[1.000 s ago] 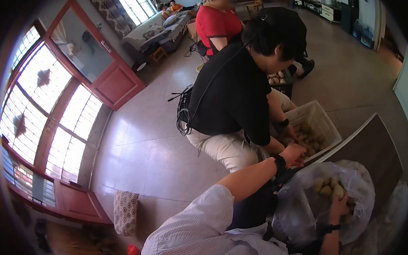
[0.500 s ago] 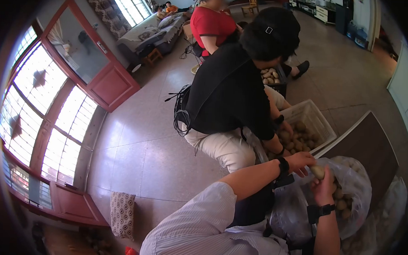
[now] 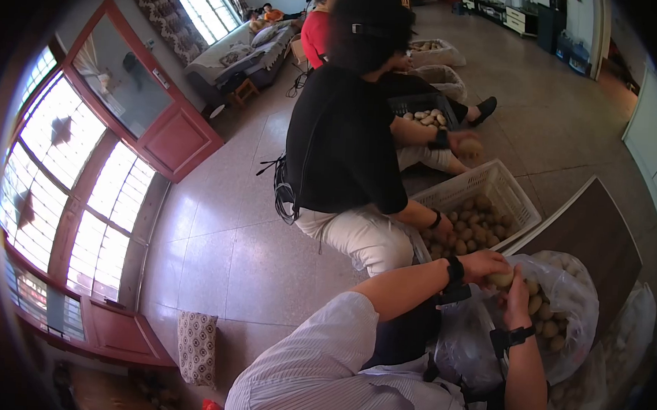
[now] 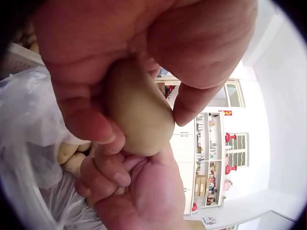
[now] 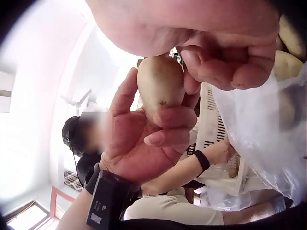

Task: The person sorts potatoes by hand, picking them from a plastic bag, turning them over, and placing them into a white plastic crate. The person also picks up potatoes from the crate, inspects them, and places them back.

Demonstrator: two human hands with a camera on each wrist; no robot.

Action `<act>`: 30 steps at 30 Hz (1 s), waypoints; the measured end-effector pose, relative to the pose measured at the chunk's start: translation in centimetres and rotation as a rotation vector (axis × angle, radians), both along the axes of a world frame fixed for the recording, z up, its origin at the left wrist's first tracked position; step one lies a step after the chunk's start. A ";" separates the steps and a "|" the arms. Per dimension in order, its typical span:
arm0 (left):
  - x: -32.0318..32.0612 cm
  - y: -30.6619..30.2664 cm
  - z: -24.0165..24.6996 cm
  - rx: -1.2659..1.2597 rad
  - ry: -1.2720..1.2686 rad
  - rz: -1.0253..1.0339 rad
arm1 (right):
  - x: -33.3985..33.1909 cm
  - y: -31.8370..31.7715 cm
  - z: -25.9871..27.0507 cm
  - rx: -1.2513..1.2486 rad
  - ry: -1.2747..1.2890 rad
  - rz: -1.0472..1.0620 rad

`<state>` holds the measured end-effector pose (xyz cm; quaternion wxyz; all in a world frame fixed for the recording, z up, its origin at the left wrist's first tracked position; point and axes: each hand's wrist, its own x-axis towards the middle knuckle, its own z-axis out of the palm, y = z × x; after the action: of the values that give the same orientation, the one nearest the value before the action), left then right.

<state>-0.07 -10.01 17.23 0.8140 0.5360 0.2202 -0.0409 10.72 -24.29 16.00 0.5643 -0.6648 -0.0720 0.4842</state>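
Note:
A pale, oblong potato (image 3: 500, 279) is held up between both hands, over the near side of a clear plastic bag (image 3: 578, 289). My left hand (image 3: 481, 265) grips it, thumb on one side and fingers curled on the other in the left wrist view. At the other end of the potato (image 5: 159, 81), my right hand (image 3: 516, 301) holds on with bent fingers; its thumb is hidden in the right wrist view. Inside the open bag lie several more potatoes (image 3: 547, 321), just beyond the right hand.
Ahead stands a white plastic crate (image 3: 516, 195) of potatoes, with a seated person in black (image 3: 342, 140) reaching into it. A dark board (image 3: 591, 224) leans beside the bag. Farther off are a dark crate (image 3: 402, 106) of potatoes and a person in red (image 3: 314, 37).
My right hand has lifted the potato out of the bag to my left hand, which now grips it. The person in black has leaned back left, raising one hand with a potato.

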 end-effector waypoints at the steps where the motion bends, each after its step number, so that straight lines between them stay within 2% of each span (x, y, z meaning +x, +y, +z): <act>1: 0.0 0.2 -0.1 0.001 0.000 -0.001 | 0.1 0.0 -0.6 0.022 -0.033 0.000; 7: -0.6 2.1 -1.0 0.008 -0.018 0.052 | 2.6 -2.3 -4.7 0.095 -0.098 0.083; 9: -0.9 3.1 -1.8 -0.013 -0.011 0.167 | 3.5 -3.6 -5.6 0.091 -0.097 0.100; 10: -0.9 3.8 -2.5 -0.012 -0.011 0.166 | 3.9 -4.4 -5.6 0.032 -0.200 0.054; 12: -1.3 5.3 -4.1 0.188 -0.038 0.227 | 4.5 -5.9 -5.6 -0.026 -0.305 0.006; 13: -1.7 6.3 -5.7 0.190 -0.040 0.226 | 5.0 -6.6 -5.6 -0.033 -0.373 -0.024; 15: -2.3 8.0 -8.4 0.447 -0.087 0.211 | 6.6 -8.1 -6.9 -0.039 -0.442 -0.057; 16: -2.3 8.0 -7.8 0.449 -0.088 0.210 | 7.8 -9.0 -8.4 -0.039 -0.629 -0.052; 17: -2.4 8.0 -6.5 0.163 0.076 0.375 | 8.8 -9.7 -9.6 -0.040 -0.815 -0.046; 18: -2.5 8.0 -5.8 -0.126 0.240 0.531 | 9.5 -10.7 -10.3 -0.038 -0.816 -0.048; 20: -2.7 8.8 -7.6 -0.115 0.195 0.543 | 10.3 -11.9 -11.2 -0.140 -0.977 -0.115; 21: -2.7 9.5 -9.2 -0.106 0.152 0.554 | 10.3 -12.1 -10.8 -0.138 -0.978 -0.117; 22: -2.8 10.6 -11.8 -0.105 0.150 0.553 | 10.3 -12.3 -10.0 -0.194 -1.094 -0.111; 23: -3.0 11.9 -14.9 0.164 0.022 0.434 | 10.3 -12.6 -9.2 -0.251 -1.209 -0.104; 24: -3.2 11.9 -14.5 0.429 -0.107 0.308 | 10.1 -12.7 -8.5 -0.250 -1.211 -0.105; 25: -3.0 11.7 -14.1 0.430 -0.109 0.308 | 9.7 -12.8 -7.7 -0.341 -1.219 -0.074; 27: -2.6 11.2 -12.6 -0.081 0.171 0.524 | 9.6 -12.8 -7.1 -0.430 -1.228 -0.047; 28: -0.7 12.6 -17.6 -0.079 0.167 0.523 | 9.3 -13.0 -7.1 -0.391 -1.303 -0.035; 29: 0.2 14.0 -22.2 0.118 0.114 0.431 | 9.1 -13.1 -7.1 -0.352 -1.378 -0.023; 30: -1.6 16.3 -25.6 0.314 0.061 0.337 | 9.0 -13.2 -7.3 -0.351 -1.381 -0.025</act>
<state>-1.62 6.29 -8.34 0.7089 0.6102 0.3347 0.1144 19.70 -37.51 8.74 0.2800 -0.9015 -0.3264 -0.0495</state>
